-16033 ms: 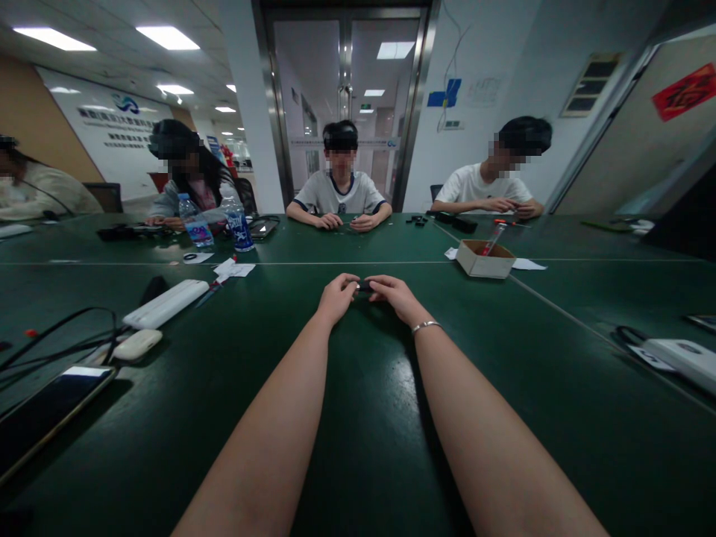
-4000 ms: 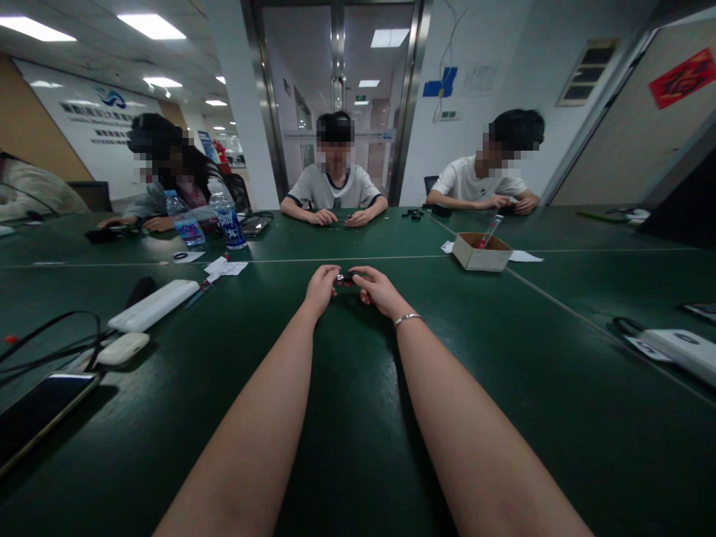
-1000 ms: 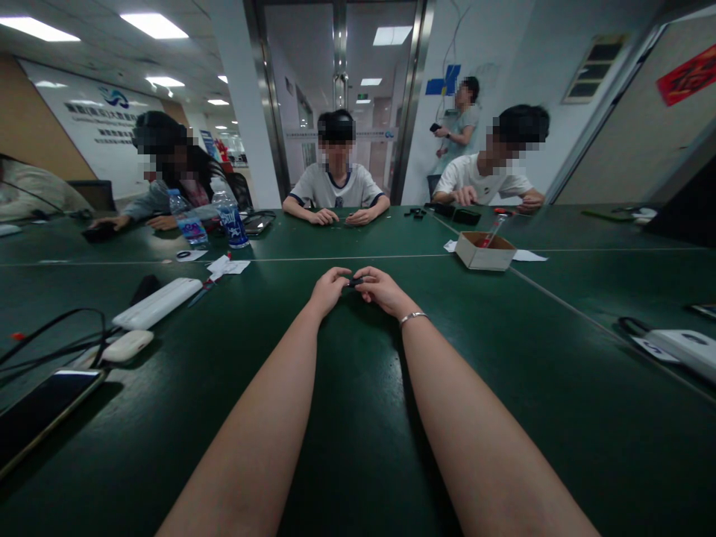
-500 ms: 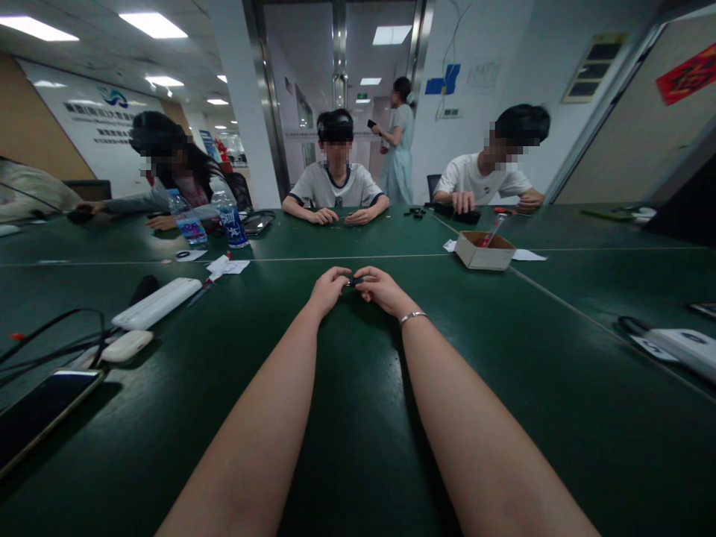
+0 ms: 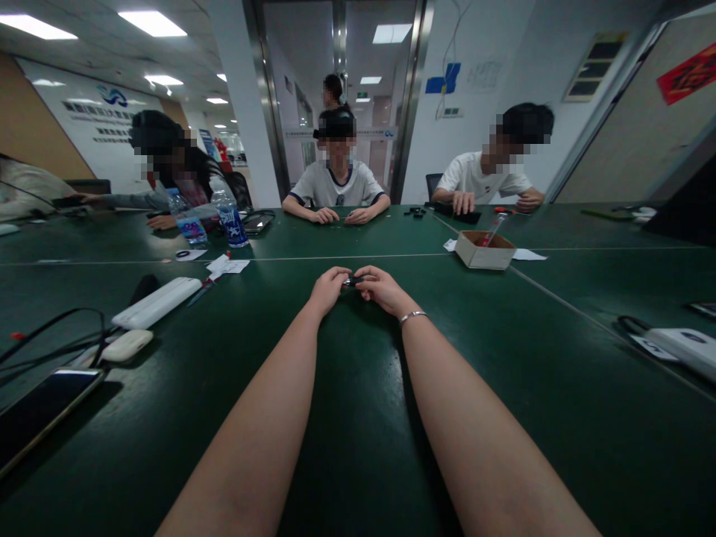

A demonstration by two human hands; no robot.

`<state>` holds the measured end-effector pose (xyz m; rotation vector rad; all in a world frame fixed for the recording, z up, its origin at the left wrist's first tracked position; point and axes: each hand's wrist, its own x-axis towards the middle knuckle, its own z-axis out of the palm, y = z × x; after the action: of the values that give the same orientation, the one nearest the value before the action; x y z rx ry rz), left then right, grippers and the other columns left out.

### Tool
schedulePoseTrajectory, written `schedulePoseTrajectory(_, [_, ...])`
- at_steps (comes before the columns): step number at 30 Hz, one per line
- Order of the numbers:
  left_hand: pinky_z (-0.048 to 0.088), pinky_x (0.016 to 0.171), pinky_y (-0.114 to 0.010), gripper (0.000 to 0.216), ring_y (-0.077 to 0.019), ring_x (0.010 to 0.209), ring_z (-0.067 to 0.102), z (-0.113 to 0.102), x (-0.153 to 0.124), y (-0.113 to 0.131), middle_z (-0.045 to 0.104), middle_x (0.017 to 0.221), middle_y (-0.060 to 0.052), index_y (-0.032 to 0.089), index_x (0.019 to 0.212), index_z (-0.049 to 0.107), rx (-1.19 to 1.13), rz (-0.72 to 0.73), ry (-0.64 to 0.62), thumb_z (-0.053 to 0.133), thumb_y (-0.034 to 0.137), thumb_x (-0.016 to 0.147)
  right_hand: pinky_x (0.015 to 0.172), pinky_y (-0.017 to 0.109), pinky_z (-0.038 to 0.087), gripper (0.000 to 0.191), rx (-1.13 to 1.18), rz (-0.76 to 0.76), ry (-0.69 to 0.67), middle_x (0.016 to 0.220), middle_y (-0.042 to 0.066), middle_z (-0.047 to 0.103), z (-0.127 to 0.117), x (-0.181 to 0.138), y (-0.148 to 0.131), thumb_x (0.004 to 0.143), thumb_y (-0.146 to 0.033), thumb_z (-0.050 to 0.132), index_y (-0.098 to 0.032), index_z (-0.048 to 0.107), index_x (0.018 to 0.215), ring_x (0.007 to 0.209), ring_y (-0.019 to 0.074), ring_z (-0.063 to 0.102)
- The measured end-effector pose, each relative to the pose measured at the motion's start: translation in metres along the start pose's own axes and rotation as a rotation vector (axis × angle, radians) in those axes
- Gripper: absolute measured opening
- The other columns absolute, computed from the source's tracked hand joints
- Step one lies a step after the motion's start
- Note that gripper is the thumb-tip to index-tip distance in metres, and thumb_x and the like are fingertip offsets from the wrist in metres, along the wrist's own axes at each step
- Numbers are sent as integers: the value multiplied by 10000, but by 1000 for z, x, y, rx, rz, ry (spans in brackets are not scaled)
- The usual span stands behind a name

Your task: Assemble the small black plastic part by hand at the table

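Between my two hands, low over the dark green table (image 5: 358, 358), is a small black object with a shiny metal end (image 5: 353, 281). It is too small and too covered by fingers for me to name its kind. My left hand (image 5: 330, 291) pinches the shiny end on the left. Closed fingers of my right hand (image 5: 383, 289), which has a silver bangle on the wrist, grip the black part on the right.
Left of my arms lie a phone (image 5: 50, 403), a white power bank (image 5: 157, 303) and cables. Beyond stand two bottles (image 5: 231, 220). An open box (image 5: 484, 253) sits to the right. Across the table a seated person (image 5: 336, 183) rests both hands on it.
My hands have barely moved, while a little more of the small object's shiny end shows between them. In the background, the standing person has moved left, behind the seated person.
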<state>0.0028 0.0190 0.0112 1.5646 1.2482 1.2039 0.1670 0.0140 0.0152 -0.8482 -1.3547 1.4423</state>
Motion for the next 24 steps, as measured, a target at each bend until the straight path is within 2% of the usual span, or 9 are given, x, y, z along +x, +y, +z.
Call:
schedulePoseTrajectory(2, [351, 540, -231, 287, -121, 589, 496, 0, 0, -1, 603, 719, -7, 164, 1010, 687, 6, 9, -2, 549, 225, 766, 429, 176, 382, 322, -1, 3, -5, 602, -44, 577, 0, 0, 0, 586, -172, 727, -176, 593, 880, 453, 77, 483])
schedulePoseTrajectory(6, [361, 547, -234, 267, -134, 613, 516, 0, 0, -1, 596, 692, -15, 160, 972, 693, -7, 20, -23, 514, 262, 803, 438, 178, 388, 310, 5, 6, -13, 598, -47, 569, 0, -1, -1, 599, -164, 722, -175, 593, 880, 457, 78, 485])
schedulePoseTrajectory(16, [366, 532, -230, 282, -125, 591, 497, -1, 0, 0, 607, 719, -13, 168, 979, 698, -17, 22, -16, 534, 202, 751, 439, 176, 388, 307, 7, 12, -4, 591, -41, 577, 0, 0, 0, 599, -161, 727, -173, 596, 877, 460, 80, 486])
schedulePoseTrajectory(20, [356, 525, -231, 269, -127, 569, 491, -1, 1, -2, 576, 654, -9, 164, 952, 702, -18, 20, -40, 496, 257, 806, 440, 179, 390, 304, 5, 8, -2, 595, -40, 571, 0, 0, 0, 603, -163, 733, -172, 598, 876, 463, 81, 487])
schedulePoseTrajectory(24, [358, 531, -233, 293, -121, 575, 486, -1, 0, 0, 604, 713, -11, 168, 996, 696, -3, 15, -21, 535, 210, 755, 440, 177, 387, 296, -3, 14, -2, 587, -43, 566, 0, -1, -1, 616, -152, 716, -176, 592, 883, 464, 85, 492])
